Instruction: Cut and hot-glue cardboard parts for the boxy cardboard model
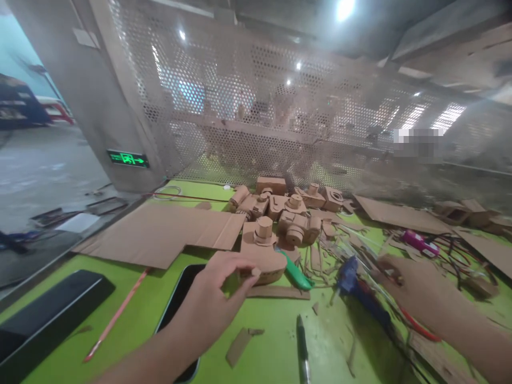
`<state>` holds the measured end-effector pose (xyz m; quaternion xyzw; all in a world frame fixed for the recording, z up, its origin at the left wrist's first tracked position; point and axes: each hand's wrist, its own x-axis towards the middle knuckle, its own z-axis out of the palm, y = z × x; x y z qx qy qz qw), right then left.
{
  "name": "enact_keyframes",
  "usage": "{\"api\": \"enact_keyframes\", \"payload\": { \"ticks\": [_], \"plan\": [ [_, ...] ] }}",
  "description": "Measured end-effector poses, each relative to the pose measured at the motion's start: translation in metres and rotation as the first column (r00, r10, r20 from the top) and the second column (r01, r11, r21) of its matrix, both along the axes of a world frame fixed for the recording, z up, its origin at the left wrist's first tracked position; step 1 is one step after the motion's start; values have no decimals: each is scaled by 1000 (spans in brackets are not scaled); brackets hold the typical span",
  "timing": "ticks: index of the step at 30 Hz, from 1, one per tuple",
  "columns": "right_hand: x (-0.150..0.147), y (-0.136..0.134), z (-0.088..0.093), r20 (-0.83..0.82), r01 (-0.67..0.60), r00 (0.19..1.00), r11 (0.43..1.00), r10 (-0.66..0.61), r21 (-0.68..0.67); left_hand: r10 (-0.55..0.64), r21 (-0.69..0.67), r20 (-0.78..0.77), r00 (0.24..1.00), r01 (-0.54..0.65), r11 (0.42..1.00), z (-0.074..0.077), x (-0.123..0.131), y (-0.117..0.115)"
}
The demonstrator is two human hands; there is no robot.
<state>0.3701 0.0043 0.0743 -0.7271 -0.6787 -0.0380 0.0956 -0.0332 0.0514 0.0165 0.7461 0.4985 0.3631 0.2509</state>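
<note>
The person's left hand (218, 290) is pinching a small pale piece (256, 272) beside the cardboard model (260, 256), which is sitting on the green table (272, 336). The right hand (412, 280) is hovering near the blue glue gun (349, 274), its grip too blurred to tell.

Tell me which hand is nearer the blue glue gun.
Right. The right hand is just right of the glue gun; the left hand is well to its left, by the cardboard model.
</note>
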Motion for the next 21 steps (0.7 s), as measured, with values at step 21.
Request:
{"api": "enact_keyframes", "payload": {
  "ticks": [21],
  "plan": [
    [-147, 58, -17, -509, -496, 788, 847, 346, -192, -3, 284, -246, 969, 74, 956, -19, -3, -15]
  ]
}}
